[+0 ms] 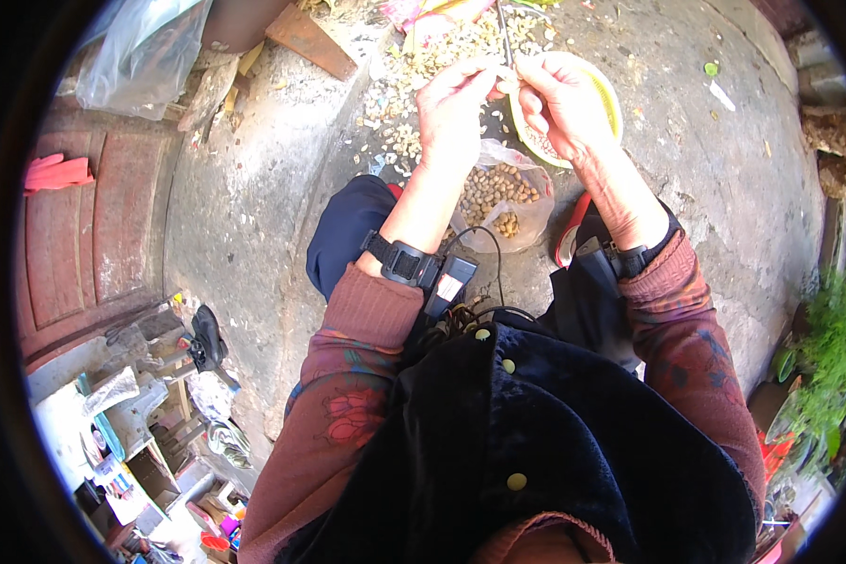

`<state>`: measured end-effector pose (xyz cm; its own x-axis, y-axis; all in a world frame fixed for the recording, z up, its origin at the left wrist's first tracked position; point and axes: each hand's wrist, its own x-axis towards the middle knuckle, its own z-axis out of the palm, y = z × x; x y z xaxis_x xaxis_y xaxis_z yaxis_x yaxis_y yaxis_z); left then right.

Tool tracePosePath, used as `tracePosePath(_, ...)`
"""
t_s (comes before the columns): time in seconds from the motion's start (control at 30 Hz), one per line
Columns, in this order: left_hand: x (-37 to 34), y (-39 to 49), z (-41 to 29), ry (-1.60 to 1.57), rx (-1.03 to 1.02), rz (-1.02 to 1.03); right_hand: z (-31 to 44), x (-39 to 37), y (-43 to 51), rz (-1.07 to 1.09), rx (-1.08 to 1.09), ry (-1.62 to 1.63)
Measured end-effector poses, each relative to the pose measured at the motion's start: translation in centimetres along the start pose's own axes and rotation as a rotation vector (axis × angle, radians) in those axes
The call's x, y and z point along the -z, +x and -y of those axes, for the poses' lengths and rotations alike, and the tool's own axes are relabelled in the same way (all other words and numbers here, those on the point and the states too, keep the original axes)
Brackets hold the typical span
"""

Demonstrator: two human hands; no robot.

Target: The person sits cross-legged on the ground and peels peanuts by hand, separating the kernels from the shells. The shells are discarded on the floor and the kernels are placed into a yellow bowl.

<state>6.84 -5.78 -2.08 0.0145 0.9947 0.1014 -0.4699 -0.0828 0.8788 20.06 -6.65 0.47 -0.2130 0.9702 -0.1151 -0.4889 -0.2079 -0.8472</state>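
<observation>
My left hand [452,113] and my right hand [565,102] meet at the fingertips over the floor. Pinched between them is a small pale piece, seemingly a peanut shell [509,84]; the fingers cover much of it. Behind my right hand stands a yellow plastic basket [612,99], with pinkish shelled peanuts [540,143] showing inside. Below my hands, between my feet, a clear plastic bag [532,224] lies open around brown unshelled peanuts [497,189]. Broken peanut shells [458,46] are strewn past my left hand.
A thin dark rod [503,32] reaches into the shells. A rusty metal piece [314,42] lies on the raised concrete ledge at left, by a wooden door [95,233]. A black shoe [210,337] and household clutter are lower left. Green plants [828,366] stand at right.
</observation>
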Motion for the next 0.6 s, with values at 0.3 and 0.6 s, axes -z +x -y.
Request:
tracePosePath(0.3, -0.1, -0.3, 0.8, -0.421, 0.177, 0.002, -1.4, -0.8, 0.5, -0.11, 0.667, -1.012)
tracePosePath(0.6, 0.7, -0.8, 1.5, -0.311, 0.146, 0.082, -0.9, -0.1, 0.9, -0.195, 0.287, -0.614)
